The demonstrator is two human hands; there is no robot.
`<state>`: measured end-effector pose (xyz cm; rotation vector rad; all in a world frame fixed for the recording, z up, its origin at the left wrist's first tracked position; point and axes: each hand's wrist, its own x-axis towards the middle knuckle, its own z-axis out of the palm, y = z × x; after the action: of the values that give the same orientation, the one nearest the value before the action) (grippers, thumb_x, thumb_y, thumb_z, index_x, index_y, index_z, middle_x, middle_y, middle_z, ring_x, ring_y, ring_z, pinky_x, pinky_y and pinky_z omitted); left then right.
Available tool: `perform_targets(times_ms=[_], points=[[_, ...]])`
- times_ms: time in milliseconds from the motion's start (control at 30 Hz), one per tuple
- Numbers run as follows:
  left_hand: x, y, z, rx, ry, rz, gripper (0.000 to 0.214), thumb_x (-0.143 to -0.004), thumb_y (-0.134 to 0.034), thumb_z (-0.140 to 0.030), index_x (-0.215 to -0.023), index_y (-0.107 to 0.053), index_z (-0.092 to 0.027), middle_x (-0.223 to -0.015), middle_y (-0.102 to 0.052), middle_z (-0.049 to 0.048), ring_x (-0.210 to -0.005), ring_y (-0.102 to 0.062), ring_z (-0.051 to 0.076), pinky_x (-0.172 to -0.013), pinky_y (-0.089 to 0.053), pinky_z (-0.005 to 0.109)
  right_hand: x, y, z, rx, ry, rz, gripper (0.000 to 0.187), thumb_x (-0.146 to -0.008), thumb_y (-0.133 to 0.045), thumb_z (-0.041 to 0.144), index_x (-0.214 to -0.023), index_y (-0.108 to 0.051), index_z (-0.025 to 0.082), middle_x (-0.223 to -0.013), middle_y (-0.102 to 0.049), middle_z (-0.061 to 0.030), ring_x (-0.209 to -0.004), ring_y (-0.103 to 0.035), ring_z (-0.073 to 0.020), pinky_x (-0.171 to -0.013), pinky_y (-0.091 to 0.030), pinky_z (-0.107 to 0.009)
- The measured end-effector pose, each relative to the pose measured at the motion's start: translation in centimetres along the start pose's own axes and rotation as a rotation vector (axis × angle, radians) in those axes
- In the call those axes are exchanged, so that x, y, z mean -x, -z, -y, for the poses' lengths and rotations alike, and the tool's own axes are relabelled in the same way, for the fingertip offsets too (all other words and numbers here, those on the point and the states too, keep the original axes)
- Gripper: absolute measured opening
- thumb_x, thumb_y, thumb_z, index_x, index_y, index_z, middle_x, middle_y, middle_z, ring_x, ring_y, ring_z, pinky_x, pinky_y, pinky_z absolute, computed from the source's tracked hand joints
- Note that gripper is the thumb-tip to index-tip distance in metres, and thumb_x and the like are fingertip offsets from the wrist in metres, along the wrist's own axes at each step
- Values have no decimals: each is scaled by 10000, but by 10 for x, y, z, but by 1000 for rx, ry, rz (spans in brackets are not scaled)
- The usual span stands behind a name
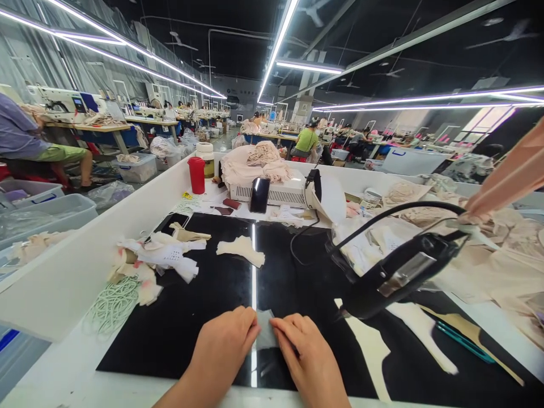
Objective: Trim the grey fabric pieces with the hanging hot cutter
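Between my two hands is a small, translucent pale-grey piece of thin sheet, just above the black glossy board. My left hand pinches its left edge, with thumb and fingers closed together. On the other side, my right hand grips the right edge between thumb and forefinger. Beyond the hands, a cream cut fabric piece lies flat on the board. To the right of my right hand are a cream cut piece and a black handheld tool, hung from a peach cloth strip.
Fabric scraps and a pale green cord bundle lie at left. Teal-handled tweezers rest at right beside fabric heaps. A phone, red cup and white vented box stand behind. White walls border the table.
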<state>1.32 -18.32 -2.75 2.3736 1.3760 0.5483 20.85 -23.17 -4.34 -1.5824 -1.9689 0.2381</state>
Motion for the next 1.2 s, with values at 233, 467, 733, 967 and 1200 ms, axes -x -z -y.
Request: perform_targets(times_ms=[233,467,733,967,1200], points=[[2,-3,3,-81,-52,-17,147,-999,-586,-215,-864,-645,-225,-811,-690,-1,-699,-657,187,-628,-379,282,1,-5,-5,44,7,51,241,-1060,-466,237,-1151,-689,255,-950,-694,-50,-849,-678,-219,-772,-574,-371],[2,0,-1,-170,-79,24,147,-1014,-596,-222,-882,-657,-202,-826,-697,7,-711,-681,186,-628,-412,284,1,-6,-6,36,2,39,234,-1056,-477,240,-1138,-696,260,-937,-694,-47,-842,-677,-220,-768,-572,-365],[1,3,-3,-196,-92,38,143,-1002,-627,-218,-866,-665,-197,-812,-685,7,-703,-678,190,-613,-402,289,1,-7,-6,34,-4,28,211,-1049,-499,234,-1116,-697,264,-944,-698,-46,-844,-677,-221,-780,-564,-362],[3,2,-2,-240,-174,-56,155,-988,-635,-203,-834,-652,-201,-764,-653,-5,-649,-650,176,-576,-421,294,0,-6,-5,37,-17,51,235,-1057,-474,227,-1140,-693,251,-954,-690,-46,-858,-671,-219,-790,-562,-375],[8,-6,-5,-242,-433,-346,330,-1072,-362,-118,-945,-661,-176,-842,-672,28,-782,-669,205,-702,-539,349,3,-11,-8,49,2,20,228,-1055,-471,214,-1126,-684,255,-948,-685,-43,-848,-666,-220,-769,-558,-381]])
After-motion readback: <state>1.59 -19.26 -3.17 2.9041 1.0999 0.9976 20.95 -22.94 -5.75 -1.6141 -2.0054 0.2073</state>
